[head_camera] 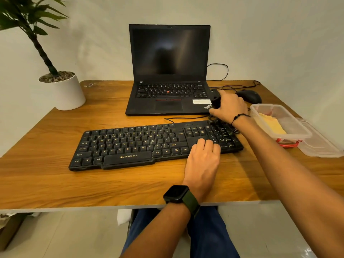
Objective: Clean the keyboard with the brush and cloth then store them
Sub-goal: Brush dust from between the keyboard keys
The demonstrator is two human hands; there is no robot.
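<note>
While the keyboard (149, 144) lies mid-desk in front of the laptop (168, 71), you seem early in the brushing. Your left hand (202, 157) rests flat on its right keys, fingers straight. Your right hand (229, 107) grips the brush (215, 98) just behind its far right corner. Wiping and storing remain — the cloth (273, 123) waits in the box (260, 108) beside the keyboard.

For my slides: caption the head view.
Left hand steadies keyboard while right hand holds brush above it.

A dark-screened laptop (168, 71) is sitting open on my desk (46, 174), a potted plant (61, 90) standing left, a mouse (250, 95) lying right.
</note>
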